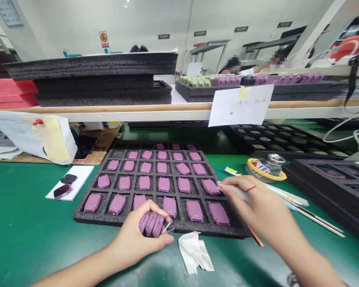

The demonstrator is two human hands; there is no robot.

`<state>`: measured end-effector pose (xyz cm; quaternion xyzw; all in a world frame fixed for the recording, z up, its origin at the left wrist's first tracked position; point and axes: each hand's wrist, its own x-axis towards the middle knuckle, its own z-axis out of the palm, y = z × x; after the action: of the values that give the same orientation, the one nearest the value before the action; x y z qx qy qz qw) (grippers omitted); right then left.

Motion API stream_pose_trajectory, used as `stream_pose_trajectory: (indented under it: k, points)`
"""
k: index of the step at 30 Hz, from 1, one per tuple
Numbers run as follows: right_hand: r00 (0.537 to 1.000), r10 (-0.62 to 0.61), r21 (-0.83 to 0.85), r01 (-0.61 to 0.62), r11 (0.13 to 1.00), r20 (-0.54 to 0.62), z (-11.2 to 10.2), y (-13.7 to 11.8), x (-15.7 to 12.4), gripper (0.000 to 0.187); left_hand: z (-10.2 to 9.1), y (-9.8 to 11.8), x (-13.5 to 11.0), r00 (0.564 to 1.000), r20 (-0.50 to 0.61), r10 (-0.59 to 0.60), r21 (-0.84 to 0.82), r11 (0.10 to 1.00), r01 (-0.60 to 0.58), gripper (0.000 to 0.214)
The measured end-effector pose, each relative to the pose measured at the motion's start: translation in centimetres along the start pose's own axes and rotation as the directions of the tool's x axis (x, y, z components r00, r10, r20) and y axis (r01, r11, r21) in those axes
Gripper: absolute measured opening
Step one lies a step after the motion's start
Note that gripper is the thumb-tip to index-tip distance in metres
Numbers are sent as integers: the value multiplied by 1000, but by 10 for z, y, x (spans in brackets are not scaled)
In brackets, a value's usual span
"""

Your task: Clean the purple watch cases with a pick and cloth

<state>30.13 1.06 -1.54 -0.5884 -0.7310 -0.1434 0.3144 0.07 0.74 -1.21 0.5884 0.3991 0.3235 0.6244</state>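
Note:
My left hand (140, 231) is closed around a small stack of purple watch cases (151, 224), standing on edge side by side. A small clear piece with a white edge (167, 228) shows by its fingertips. Below it lies the black foam tray (179, 229), its compartments holding more purple watch cases (194, 210). My right hand (251, 197) is at the tray's right side with fingers pinched, slightly blurred. A pale, whitish item shows at its fingers, too smeared to name. The fingertips are beside a purple watch case (211, 186) in its compartment.
A crumpled white wipe (195, 252) lies before the tray. Rightward are a yellow tape roll with a metal-topped jar (272, 165), thin sticks (311, 215) and another black tray (332, 191). Two dark watch pieces (62, 191) rest on white paper at left. A shelf edge (137, 115) crosses behind.

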Motion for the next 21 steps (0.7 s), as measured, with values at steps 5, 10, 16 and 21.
stream_pose_trajectory:
  k: [5, 10, 16, 21]
  points:
    - [999, 47, -216, -44, 975, 7, -7, 66, -21, 45, 1, 1, 2, 1000, -10, -8, -3, 1000, 8, 31]
    - [984, -178, -35, 177, 984, -16, 0, -12, -49, 22, 1, -5, 0, 1000, -10, 16, 20, 1000, -16, 31]
    - [924, -327, 375, 238, 896, 196, 12, -92, -62, 27, -2, -11, -1, 999, -1, 44, 33, 998, -44, 34]
    - [966, -258, 545, 210, 811, 13, -6, -102, -26, 11, -2, -9, 0, 998, 4, 56, 69, 996, -56, 34]
